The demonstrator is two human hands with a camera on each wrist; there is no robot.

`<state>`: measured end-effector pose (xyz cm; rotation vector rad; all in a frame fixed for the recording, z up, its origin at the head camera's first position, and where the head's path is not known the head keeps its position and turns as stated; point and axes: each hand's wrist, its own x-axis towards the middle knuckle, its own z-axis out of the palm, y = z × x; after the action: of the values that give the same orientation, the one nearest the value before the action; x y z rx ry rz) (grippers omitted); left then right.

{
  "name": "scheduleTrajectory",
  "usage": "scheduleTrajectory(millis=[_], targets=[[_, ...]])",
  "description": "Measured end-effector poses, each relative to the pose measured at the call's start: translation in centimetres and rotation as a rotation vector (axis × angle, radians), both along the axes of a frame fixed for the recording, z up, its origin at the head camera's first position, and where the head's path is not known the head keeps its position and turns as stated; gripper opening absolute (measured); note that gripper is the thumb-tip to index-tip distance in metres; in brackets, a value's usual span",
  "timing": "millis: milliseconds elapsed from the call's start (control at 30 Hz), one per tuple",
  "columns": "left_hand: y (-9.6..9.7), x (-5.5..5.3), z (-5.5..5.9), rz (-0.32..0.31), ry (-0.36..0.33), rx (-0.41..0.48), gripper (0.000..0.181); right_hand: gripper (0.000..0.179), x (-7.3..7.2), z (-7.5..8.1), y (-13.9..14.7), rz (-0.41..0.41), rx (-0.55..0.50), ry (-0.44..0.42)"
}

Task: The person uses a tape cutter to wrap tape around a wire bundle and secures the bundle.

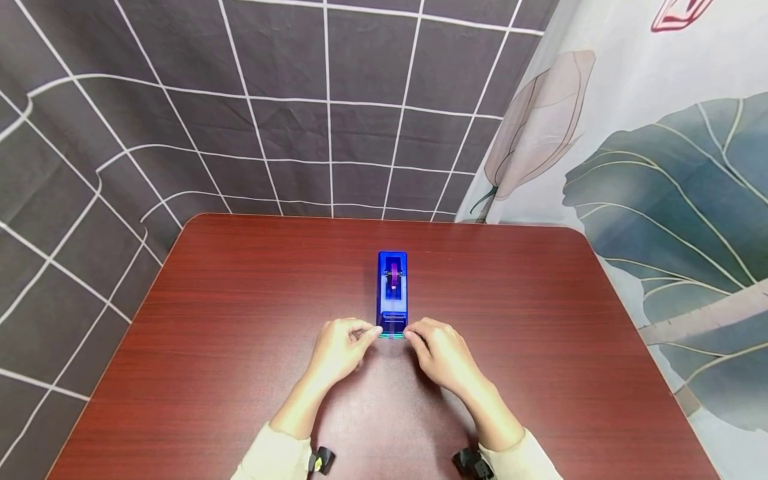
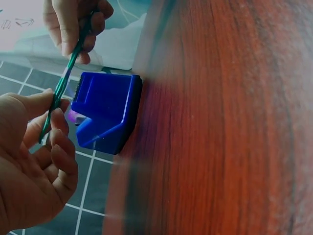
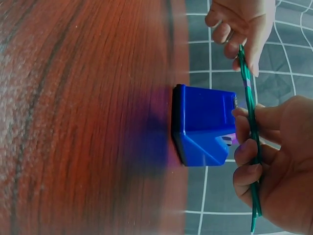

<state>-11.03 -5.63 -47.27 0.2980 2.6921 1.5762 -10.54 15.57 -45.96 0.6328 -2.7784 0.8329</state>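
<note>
A blue tape dispenser (image 1: 393, 287) with a purple tape roll (image 1: 393, 275) stands upright on the table. Just in front of its cutting edge is a thin bundle of green strands (image 2: 61, 88), held crosswise. A short purplish band (image 3: 247, 83) shows around the bundle's middle. My left hand (image 1: 339, 350) pinches one end of the bundle between thumb and fingers. At the other side my right hand (image 1: 443, 353) grips it, with a length of the strands (image 3: 255, 196) lying along the palm. What the strands are made of, I cannot tell.
The reddish-brown wooden table (image 1: 240, 287) extends on both sides of the dispenser. Behind it hangs a dark grey cloth (image 1: 288, 127) with white grid lines. A pale curtain (image 1: 630, 160) with leaf prints hangs at the right.
</note>
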Motion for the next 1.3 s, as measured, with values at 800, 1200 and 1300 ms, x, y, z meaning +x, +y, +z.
scheduleTrajectory(millis=[800, 1200, 1300], targets=[[0.11, 0.00, 0.31, 0.042, -0.026, 0.045, 0.019, 0.009, 0.08, 0.12, -0.01, -0.035, 0.027, -0.028], [0.20, -0.06, 0.39, 0.045, 0.013, 0.030, 0.014, 0.006, 0.09, -0.24, 0.10, -0.063, -0.002, 0.013], [0.26, -0.08, 0.31, 0.048, 0.025, 0.034, 0.011, 0.007, 0.09, -0.23, 0.13, -0.058, 0.003, 0.030]])
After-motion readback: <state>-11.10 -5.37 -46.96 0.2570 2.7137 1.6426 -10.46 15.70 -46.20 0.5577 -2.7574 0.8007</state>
